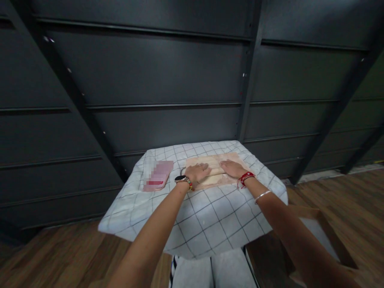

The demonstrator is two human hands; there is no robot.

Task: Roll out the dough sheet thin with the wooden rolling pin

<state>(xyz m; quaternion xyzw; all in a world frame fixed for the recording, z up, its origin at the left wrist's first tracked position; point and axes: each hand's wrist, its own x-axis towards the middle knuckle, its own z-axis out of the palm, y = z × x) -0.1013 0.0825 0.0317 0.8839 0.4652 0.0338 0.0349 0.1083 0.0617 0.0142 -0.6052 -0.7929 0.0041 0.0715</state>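
A thin peach-coloured sheet [213, 165] with a cream band across its middle lies on a checked white cloth [207, 220]. Whether the sheet is fabric or paper I cannot tell. On its left part rests my left hand [198, 172], palm down with the fingers stretched out. Toward its right side my right hand [232, 168] also lies flat, fingers pointing inward. Neither hand grips anything visible. To the left of the hands is a pink flat packet [163, 172], partly blurred out.
The cloth covers a small table against a dark panelled wall [168, 72]. An open cardboard box [333, 240] stands on the wooden floor [69, 256] at the lower right.
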